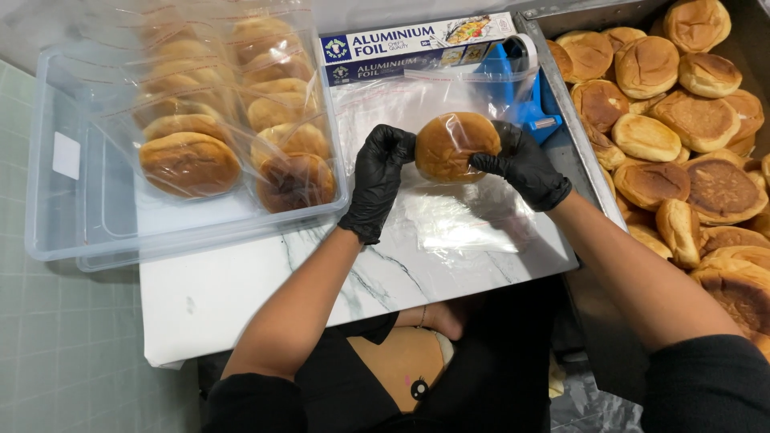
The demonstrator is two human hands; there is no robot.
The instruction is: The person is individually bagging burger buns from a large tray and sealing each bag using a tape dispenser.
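Observation:
Both my hands wear black gloves. My left hand (378, 180) and my right hand (523, 166) grip a round brown bun (453, 144) from either side, just above a white marble board (241, 293). The bun sits inside a clear plastic bag (385, 108) that stretches up behind it. More flat clear bags (461, 220) lie on the board under my hands.
A clear plastic tub (72, 208) on the left holds several bagged buns (190, 163). A metal tray (585, 172) on the right is piled with several loose buns (699, 120). A foil box (417, 40) and a blue tape dispenser (521, 92) stand behind the board.

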